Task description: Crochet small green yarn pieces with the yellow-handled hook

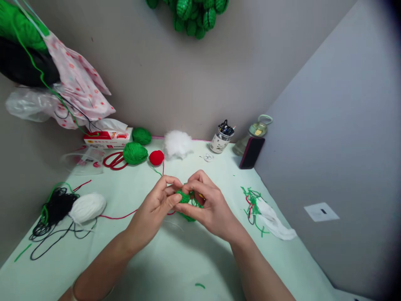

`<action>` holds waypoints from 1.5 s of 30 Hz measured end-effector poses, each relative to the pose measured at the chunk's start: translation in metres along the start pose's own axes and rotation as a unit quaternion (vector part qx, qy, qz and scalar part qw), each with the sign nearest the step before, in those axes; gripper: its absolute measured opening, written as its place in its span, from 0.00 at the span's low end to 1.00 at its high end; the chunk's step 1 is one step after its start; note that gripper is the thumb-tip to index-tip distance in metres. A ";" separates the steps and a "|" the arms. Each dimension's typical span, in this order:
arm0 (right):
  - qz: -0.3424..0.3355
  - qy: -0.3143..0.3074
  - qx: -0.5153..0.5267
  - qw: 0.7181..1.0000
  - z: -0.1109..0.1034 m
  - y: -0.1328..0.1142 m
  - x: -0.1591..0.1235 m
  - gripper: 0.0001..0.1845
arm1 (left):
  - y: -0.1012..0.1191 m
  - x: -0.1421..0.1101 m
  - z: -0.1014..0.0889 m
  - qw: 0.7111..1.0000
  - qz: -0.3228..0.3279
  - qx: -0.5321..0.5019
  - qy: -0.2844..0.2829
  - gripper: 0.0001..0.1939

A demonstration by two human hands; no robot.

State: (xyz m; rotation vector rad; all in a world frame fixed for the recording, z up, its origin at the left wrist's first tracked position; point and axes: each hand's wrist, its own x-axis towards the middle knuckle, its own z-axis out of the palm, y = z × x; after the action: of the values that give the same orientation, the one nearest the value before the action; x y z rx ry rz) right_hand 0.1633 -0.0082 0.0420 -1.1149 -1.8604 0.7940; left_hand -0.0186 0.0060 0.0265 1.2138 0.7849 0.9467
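Note:
Above the middle of the table, my left hand (159, 200) pinches a small green crochet piece (184, 197) between thumb and fingers. Close against it, my right hand (206, 200) is closed around a crochet hook (201, 195), of which only a bit of yellow and a thin metal part show. Loose green yarn (196, 202) hangs under the right fingers, partly hidden by them. The hook's tip at the stitches is too small to make out. Beyond the hands lie a red yarn ball (156, 157) and a green yarn ball (135, 153).
White stuffing (178, 144), a pen cup (221, 140), a bottle (246, 142) and a leaning phone (252, 153) line the back. Red scissors (115, 161) and a tissue box (109, 139) stand left, nearer a white yarn ball (88, 207) and black yarn (59, 205). Green scraps (252, 200) lie right.

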 end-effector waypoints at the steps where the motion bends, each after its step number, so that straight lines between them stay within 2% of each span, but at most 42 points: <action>1: -0.004 0.014 0.002 1.000 0.000 0.001 0.000 0.08 | 0.000 0.000 0.000 1.000 0.011 0.001 0.007 0.12; 4: -0.049 0.063 -0.020 0.997 0.002 0.003 -0.001 0.13 | 0.001 0.000 -0.002 0.999 0.041 0.009 0.022 0.11; 7: -0.106 0.090 -0.053 0.989 0.004 0.005 -0.004 0.13 | 0.003 -0.002 -0.006 0.999 0.053 0.000 0.011 0.12; 10: -0.137 0.082 -0.071 0.985 0.005 0.004 -0.005 0.15 | 0.005 -0.003 -0.008 0.999 0.044 -0.019 0.002 0.13; 13: -0.132 0.059 -0.040 0.989 0.003 0.000 -0.004 0.17 | 0.008 -0.003 -0.008 0.999 0.037 -0.014 0.006 0.11; 15: -0.097 0.052 0.005 0.994 -0.001 -0.004 -0.003 0.20 | 0.009 -0.003 -0.009 0.999 0.048 -0.005 0.009 0.09; 17: -0.034 0.055 0.067 0.996 -0.006 -0.005 -0.001 0.25 | 0.010 -0.003 -0.010 0.999 0.052 -0.002 0.009 0.07; 20: 0.085 0.037 0.191 0.977 -0.010 0.000 0.003 0.28 | 0.009 -0.003 -0.014 0.999 0.048 -0.005 0.018 0.06; 22: 0.143 -0.003 0.267 0.953 -0.005 0.007 0.007 0.31 | 0.007 -0.004 -0.017 0.998 0.051 -0.009 0.029 0.06; 25: 0.173 -0.094 0.343 0.918 0.008 0.018 0.011 0.34 | 0.007 -0.004 -0.024 0.996 0.068 -0.045 0.035 0.07; 28: 0.193 -0.225 0.348 0.889 0.013 0.025 0.012 0.25 | 0.011 -0.002 -0.033 0.990 0.093 -0.091 0.054 0.07; 30: 0.216 -0.240 0.349 0.880 0.005 0.027 0.010 0.18 | 0.016 0.000 -0.041 0.986 0.110 -0.105 0.068 0.06; 34: 0.182 -0.121 0.394 0.893 -0.029 0.028 0.006 0.19 | 0.024 0.000 -0.055 0.985 0.129 -0.102 0.052 0.06; 38: 0.160 0.018 0.437 0.885 -0.060 0.028 0.005 0.15 | 0.026 -0.002 -0.062 0.983 0.142 -0.106 0.049 0.06; 42: 0.152 0.128 0.452 0.870 -0.078 0.032 0.006 0.13 | 0.026 -0.003 -0.062 0.983 0.136 -0.111 0.053 0.07; 45: 0.150 0.174 0.453 0.861 -0.086 0.037 0.008 0.13 | 0.026 -0.003 -0.061 0.983 0.131 -0.113 0.052 0.07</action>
State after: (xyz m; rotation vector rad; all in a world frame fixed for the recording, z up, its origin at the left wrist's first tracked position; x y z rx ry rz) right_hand 0.2503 0.0235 0.0552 -0.8312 -0.8147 1.3479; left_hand -0.0790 0.0302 0.0407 1.0901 0.5875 1.2893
